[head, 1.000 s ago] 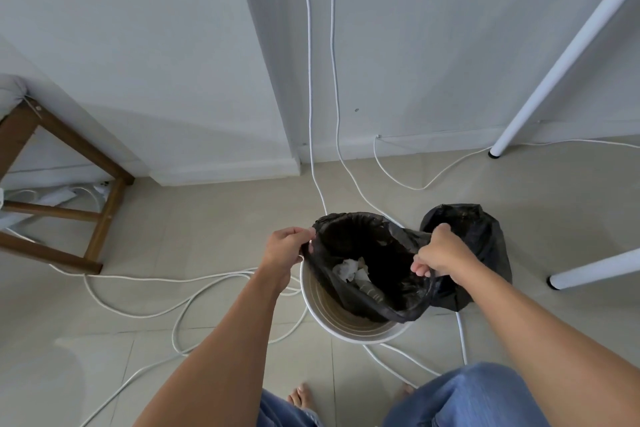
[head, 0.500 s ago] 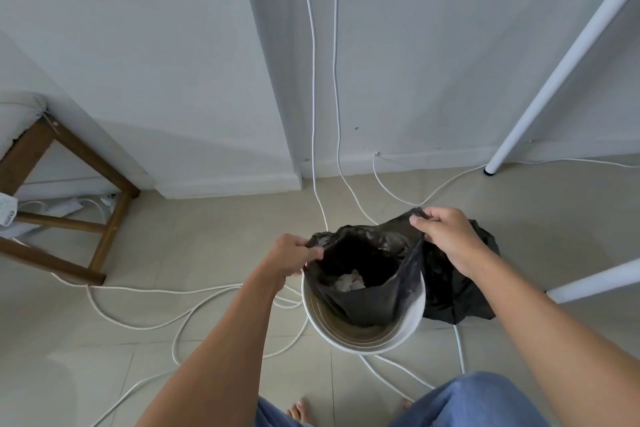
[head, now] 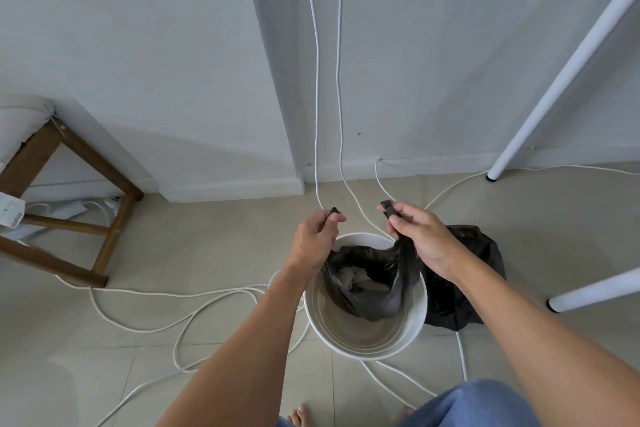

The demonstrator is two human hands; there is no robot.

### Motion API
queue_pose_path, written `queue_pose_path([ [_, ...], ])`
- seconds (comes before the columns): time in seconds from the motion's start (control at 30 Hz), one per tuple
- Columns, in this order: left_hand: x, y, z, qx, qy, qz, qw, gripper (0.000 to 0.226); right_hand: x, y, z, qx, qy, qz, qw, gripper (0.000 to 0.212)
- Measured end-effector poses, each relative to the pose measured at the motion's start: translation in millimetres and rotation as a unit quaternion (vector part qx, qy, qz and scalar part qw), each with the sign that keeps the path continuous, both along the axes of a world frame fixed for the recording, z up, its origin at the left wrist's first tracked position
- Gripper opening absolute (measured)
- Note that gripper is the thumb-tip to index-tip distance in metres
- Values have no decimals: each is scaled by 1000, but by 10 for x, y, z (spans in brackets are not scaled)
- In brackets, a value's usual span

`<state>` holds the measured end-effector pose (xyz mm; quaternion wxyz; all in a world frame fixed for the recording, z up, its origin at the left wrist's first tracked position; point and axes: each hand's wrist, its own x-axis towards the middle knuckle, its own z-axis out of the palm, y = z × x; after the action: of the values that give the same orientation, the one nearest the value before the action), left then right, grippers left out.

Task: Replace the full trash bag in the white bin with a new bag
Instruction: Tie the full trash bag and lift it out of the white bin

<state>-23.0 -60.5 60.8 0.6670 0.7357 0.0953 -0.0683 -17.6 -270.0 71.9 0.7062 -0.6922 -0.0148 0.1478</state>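
Observation:
A round white bin [head: 367,345] stands on the tiled floor below me. A black trash bag [head: 370,288] with crumpled paper inside hangs partly lifted out of it. My left hand [head: 315,237] pinches the bag's left top corner above the bin's far rim. My right hand [head: 420,236] grips the bag's right top corner, pulled up into a strip. A second black bag [head: 464,288] lies crumpled on the floor just right of the bin, partly behind my right forearm.
White cables [head: 194,308] loop across the floor left of and under the bin, and two run up the wall [head: 327,80]. A wooden stool [head: 69,218] stands at the left. White table legs [head: 561,80] slant at the right. My bare toes [head: 301,414] are at the bottom.
Both hands rose and came closer together, drawing the bag's top edges off the bin rim and up into two held corners. The bag's mouth has narrowed.

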Motion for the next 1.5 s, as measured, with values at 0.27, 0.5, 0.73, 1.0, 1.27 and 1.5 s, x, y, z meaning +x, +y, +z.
queue_pose_path([
  [0.27,-87,-201,-41,112,36,-123,985,12,0,111,-64,-62,70,116,989,21],
  [0.5,-146,-261,92,90,8,-192,977,21,37,107,-112,-88,131,130,979,25],
  [0.73,-188,-240,103,5,25,-191,981,25,1,112,-125,-79,121,102,984,12],
  [1.0,-169,-236,-12,-55,59,-109,991,10,-20,121,-106,-55,110,50,991,17],
  [1.27,-223,-272,-76,46,29,-144,988,54,30,195,-125,-140,93,-17,986,19],
  [1.5,-178,-259,-118,247,-24,-181,952,13,15,199,-127,-168,96,18,981,23],
])
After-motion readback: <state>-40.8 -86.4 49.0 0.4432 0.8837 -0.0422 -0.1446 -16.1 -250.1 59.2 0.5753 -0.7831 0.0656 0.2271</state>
